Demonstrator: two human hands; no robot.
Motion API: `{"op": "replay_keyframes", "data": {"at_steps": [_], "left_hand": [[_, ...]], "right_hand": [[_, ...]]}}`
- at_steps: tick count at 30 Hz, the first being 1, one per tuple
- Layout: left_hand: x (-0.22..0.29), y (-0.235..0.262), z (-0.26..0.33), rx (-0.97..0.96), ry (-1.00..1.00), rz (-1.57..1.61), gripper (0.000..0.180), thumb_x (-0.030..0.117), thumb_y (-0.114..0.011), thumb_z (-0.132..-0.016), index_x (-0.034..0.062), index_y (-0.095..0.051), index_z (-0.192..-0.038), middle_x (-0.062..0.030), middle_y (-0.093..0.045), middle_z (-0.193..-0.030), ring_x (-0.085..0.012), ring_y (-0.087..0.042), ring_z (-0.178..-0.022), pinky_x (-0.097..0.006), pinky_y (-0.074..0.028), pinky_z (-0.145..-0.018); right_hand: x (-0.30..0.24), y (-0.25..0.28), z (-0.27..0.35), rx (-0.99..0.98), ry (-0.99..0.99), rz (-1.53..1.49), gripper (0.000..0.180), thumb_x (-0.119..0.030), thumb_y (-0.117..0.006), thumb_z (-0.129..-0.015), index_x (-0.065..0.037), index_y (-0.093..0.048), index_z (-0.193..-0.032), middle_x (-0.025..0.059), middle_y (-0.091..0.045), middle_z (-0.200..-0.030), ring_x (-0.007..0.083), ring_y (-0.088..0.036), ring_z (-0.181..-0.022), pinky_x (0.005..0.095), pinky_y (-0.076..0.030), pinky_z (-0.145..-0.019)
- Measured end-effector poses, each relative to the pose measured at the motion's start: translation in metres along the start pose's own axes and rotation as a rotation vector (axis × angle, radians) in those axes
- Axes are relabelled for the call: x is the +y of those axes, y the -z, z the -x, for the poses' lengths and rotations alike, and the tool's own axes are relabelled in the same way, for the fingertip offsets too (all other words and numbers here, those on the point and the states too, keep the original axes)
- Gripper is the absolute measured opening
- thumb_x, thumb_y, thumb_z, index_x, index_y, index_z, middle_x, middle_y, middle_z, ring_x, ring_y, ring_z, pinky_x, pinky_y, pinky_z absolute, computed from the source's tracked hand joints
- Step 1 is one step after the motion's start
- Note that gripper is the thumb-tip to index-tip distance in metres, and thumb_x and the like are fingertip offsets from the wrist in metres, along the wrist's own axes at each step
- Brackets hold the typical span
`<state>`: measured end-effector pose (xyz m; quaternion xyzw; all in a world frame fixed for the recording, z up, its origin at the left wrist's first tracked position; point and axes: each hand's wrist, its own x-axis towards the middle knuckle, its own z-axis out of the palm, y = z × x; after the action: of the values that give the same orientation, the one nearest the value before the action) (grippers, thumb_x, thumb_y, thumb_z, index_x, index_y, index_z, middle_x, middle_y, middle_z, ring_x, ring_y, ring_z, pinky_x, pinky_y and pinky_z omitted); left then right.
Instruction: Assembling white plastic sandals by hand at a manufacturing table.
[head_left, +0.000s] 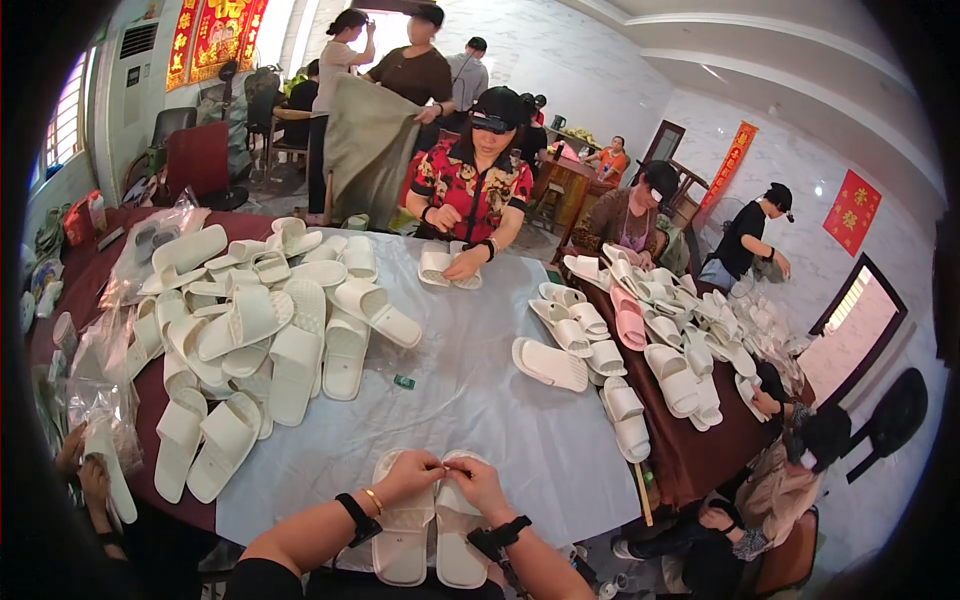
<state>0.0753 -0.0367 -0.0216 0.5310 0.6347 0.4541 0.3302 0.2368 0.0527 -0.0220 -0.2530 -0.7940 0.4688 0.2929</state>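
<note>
A crowded workroom seen from above, through a wide lens that bends the edges. At the bottom centre, the person's two bare forearms reach in over a round table (300,470) covered by a pale grey sheet.

Under the hands lies a pair of white slippers (430,525), side by side and touching, soles on the sheet. Their long axis runs straight away from the person: heels near the table's edge, toes at the far end, right where the hands meet.

The left hand (410,475) (a black watch and a thin gold bangle on the wrist) rests on the toe of the left slipper, fingers curled and pinched at the seam between the two. The right hand (478,482), with a black wristband, sits on the toe of the right slipper, fingers pinched the same way. Fingertips of both hands nearly touch. Whatever small thing they may pinch is too tiny to make out. Each hand is nearest its own slipper, and neither has lifted it.

To the left, a large heap of white slippers (260,330) sprawls across the sheet, with clear plastic bags (100,370) at the table's rim. To the right, more slippers (620,360), one pink, lie on a dark red cloth. Across the table a person in a red flowered shirt (470,185) handles another pair. Others work behind.
</note>
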Motion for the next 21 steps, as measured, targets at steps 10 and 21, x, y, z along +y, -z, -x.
{"op": "replay_keyframes", "data": {"at_steps": [10,21], "left_hand": [[0.017,0.003,-0.004,0.196,-0.091,-0.008,0.016,0.016,-0.067,-0.078,0.0015,-0.064,-0.084,-0.0162,-0.059,-0.108,-0.0297,-0.059,-0.096,-0.039,-0.049,-0.077],[-0.001,-0.008,0.014,0.239,-0.171,-0.109,0.015,0.012,-0.065,-0.073,-0.0004,-0.059,-0.077,-0.022,-0.055,-0.123,-0.0368,-0.05,-0.115,-0.041,-0.039,-0.099]], "right_hand": [[-0.002,-0.006,-0.014,0.084,0.069,0.113,0.015,-0.008,-0.064,-0.083,-0.001,-0.065,-0.095,0.0136,-0.067,-0.087,0.0268,-0.065,-0.078,0.0328,-0.051,-0.069],[-0.018,-0.014,0.003,-0.022,0.17,0.252,0.016,-0.009,-0.062,-0.081,-0.002,-0.062,-0.095,0.0141,-0.061,-0.088,0.0326,-0.059,-0.083,0.0392,-0.048,-0.072]]}}
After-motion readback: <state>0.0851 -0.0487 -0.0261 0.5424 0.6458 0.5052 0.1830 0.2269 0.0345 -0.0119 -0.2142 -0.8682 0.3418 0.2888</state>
